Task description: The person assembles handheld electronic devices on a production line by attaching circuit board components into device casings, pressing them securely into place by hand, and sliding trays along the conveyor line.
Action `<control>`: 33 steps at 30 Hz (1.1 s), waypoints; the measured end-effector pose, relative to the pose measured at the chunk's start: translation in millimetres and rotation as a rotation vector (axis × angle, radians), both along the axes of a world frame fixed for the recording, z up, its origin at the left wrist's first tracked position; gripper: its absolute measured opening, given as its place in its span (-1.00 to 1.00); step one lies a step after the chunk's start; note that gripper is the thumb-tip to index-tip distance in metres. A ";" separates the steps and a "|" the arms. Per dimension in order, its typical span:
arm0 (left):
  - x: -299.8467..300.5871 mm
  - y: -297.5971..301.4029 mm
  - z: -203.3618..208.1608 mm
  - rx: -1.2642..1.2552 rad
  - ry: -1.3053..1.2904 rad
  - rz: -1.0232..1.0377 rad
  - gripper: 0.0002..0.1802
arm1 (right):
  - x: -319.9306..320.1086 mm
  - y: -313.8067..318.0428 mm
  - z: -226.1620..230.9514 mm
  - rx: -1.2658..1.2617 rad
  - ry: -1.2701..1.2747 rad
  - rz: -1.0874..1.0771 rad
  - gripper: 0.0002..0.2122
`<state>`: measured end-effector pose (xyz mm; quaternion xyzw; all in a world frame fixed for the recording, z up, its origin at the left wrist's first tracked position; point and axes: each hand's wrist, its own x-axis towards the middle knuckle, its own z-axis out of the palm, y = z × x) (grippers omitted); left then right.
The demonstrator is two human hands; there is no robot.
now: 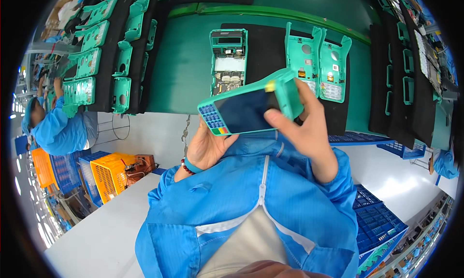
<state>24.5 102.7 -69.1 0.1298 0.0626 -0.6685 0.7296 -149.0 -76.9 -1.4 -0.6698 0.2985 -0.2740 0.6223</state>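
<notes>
Between my hands I hold a green card payment terminal point(247, 109), tilted, its blue keypad toward the left and its dark screen facing up. My left hand point(208, 145) supports the keypad end from below, thumb at the lower edge. The right hand point(309, 126) grips the other end, thumb over the screen's edge and fingers behind the case. Just beyond lies an opened terminal body point(228, 60) with its circuit board showing, partly hidden by the held one. Two green back housings point(333, 68) rest beside it on a black mat point(266, 46).
More green housings point(92, 36) stand in rows on black strips at the left, and others point(408, 60) at the right. A green rail point(270, 10) crosses the bench. Orange crates point(111, 174) and blue crates point(379, 225) flank me. A co-worker point(63, 123) in blue works at far left.
</notes>
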 end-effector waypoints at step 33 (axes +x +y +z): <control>-17.5 -83.0 26.3 -0.160 -2.589 0.164 -0.67 | -263.9 -230.4 105.7 0.576 -0.426 -0.631 -0.65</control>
